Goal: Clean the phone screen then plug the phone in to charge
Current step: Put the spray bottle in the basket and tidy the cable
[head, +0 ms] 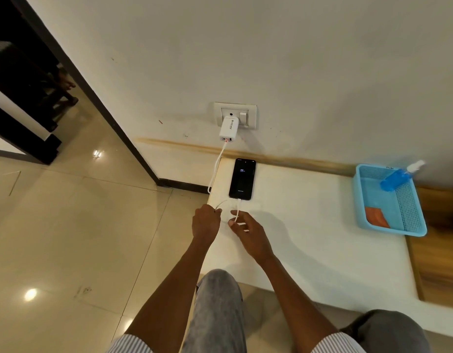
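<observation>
Slim black glass-faced phone (242, 179) lay flat on the white tabletop (309, 225) below the white wall charger (228, 130), thin white cable (216, 166) plugged in. Left hand (206, 221) and right hand (245, 231) each pinched cable slack. Cable looked limp, light; phone slick, probably best gripped by edges.

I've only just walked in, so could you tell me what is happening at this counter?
A person is finishing plugging in a phone, which lies face up on the white counter with its screen lit. A white cable runs from the charger in the wall socket to the phone's near end. Both hands hold the slack: the left hand pinches a loop, the right hand has the cable between its fingers. A spray bottle and an orange cloth sit in the blue basket.
</observation>
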